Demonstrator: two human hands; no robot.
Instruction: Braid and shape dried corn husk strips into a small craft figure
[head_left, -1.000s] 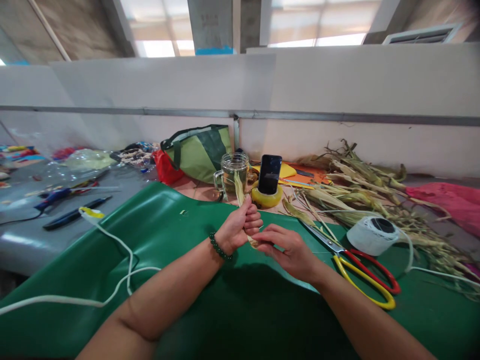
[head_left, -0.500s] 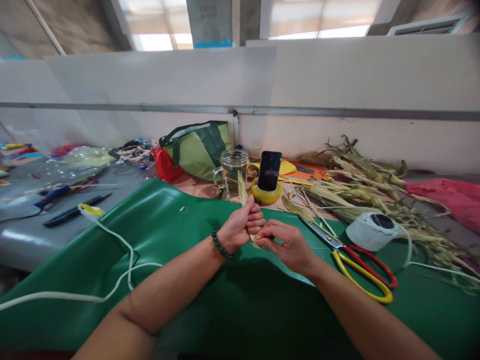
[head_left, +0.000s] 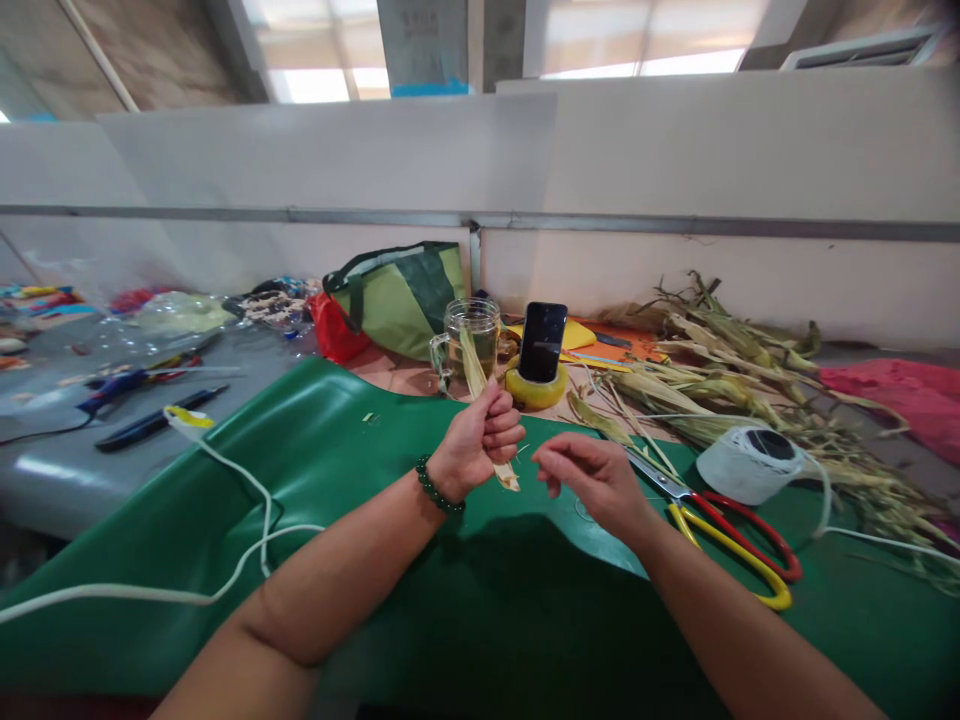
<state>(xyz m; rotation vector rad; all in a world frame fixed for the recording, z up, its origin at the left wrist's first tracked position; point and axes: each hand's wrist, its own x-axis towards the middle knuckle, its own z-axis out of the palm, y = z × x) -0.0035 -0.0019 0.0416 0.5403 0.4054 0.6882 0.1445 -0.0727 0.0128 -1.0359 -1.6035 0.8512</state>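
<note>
The right hand (head_left: pixel 592 478) has drawn away from the husk (head_left: pixel 480 395), fingers pinched, perhaps on a thin fibre, while the left hand (head_left: pixel 480 440) stays fisted round it over the green mat's (head_left: pixel 300 460) far edge, suggesting a strip being torn off.

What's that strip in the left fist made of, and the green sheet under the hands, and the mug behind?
The strip in the left hand looks like dried plant husk: pale, papery, fibrous. The green sheet seems vinyl or a similar plastic: smooth, glossy highlights, soft folds. The mug looks like clear glass, since you can see through it.
</note>
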